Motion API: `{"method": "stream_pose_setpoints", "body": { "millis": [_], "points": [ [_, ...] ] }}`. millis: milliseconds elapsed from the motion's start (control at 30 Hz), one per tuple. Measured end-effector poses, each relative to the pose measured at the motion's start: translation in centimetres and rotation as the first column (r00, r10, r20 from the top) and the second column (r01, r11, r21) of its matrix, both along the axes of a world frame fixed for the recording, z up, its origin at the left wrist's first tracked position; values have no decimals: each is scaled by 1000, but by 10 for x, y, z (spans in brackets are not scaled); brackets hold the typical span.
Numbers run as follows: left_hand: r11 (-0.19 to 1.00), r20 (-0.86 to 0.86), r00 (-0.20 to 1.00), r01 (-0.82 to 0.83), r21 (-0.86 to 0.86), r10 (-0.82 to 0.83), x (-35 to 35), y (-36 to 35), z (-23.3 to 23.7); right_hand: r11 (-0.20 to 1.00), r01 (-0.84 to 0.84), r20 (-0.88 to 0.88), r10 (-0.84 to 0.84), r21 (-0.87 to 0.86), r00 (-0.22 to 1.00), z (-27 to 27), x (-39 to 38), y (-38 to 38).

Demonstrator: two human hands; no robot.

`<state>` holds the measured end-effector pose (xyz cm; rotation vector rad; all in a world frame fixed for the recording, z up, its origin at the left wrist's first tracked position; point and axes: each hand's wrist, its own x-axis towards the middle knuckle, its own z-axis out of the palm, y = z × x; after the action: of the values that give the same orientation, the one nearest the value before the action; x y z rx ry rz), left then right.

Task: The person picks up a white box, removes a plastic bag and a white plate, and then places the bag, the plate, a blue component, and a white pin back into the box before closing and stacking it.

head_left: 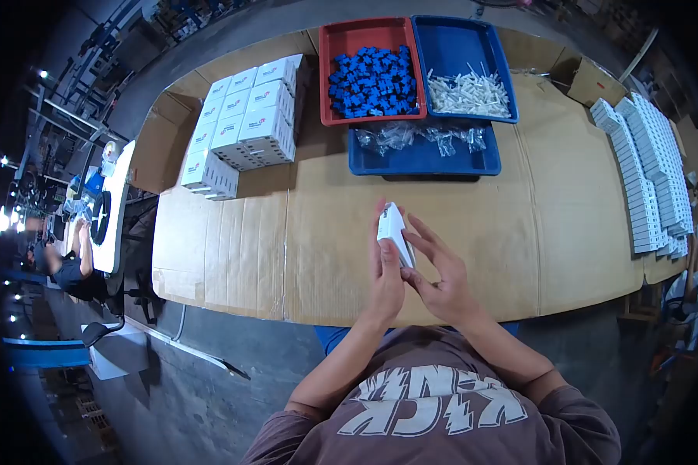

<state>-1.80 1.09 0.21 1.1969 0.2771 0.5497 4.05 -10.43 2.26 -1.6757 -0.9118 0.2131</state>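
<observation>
Near the counter's (520, 232) six o'clock edge, the left hand (385, 275) grips a small white box (392, 227) on end while the right hand (442, 275), fingers half-spread, presses its side, seemingly closing it; the next move needs a steady hold.

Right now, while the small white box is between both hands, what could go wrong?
1. The small white box is held over the cardboard-covered table; the left hand grips it, but the right hand has spread fingers, so it may slip.
2. The hands are near the table's front edge, so a dropped box might fall to the floor.
3. The stacked white boxes stand close to the left edge and might be pushed off.
</observation>
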Motion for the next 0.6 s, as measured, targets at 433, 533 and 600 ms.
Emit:
{"method": "stream_pose_setpoints", "body": {
  "millis": [433, 533, 600],
  "points": [
    [998, 150, 988, 35, 45, -42, 11, -12, 40, 957, 86, 116, -122, 277, 986, 1, -16, 7],
    [999, 140, 990, 2, 34, -7, 12, -13, 40, 950, 75, 66, -99, 303, 993, 1, -17, 10],
    [999, 145, 989, -16, 29, 12, 11, -11, 38, 941, 67, 6, -73, 331, 997, 0, -19, 14]
  ]
}}
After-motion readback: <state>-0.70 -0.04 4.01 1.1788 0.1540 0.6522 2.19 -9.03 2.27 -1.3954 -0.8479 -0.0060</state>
